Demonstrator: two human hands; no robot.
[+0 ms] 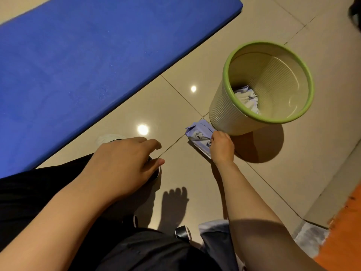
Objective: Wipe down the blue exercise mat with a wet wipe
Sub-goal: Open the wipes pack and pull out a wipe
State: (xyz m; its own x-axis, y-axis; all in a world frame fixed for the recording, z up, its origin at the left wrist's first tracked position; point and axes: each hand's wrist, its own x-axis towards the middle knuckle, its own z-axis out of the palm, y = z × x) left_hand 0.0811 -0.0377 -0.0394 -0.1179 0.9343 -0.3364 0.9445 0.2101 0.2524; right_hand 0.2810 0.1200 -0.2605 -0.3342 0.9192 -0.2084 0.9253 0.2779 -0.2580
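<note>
Beside the bin [230,114], right hand [221,146] grips a half-hidden wipe pack [198,133]; left hand [125,163] relaxed.

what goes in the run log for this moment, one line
right hand grips wet wipe pack on floor | left hand open, idle | blue exercise mat untouched | bin holds wipes

Floor tiles [244,26] under me glossy, polished beige, mirroring two lamp spots; blue mat [78,65] matt, foam-like, finely pitted; bin [224,112] ribbed cream plastic with smooth green rim, slight sheen inside; crumpled white wipes [247,98] in it look soft, cloth-like; wipe pack [199,133] my right hand [221,146] pinches is thin crinkled film, pale lilac; my trousers [29,192] black matt cloth
</note>
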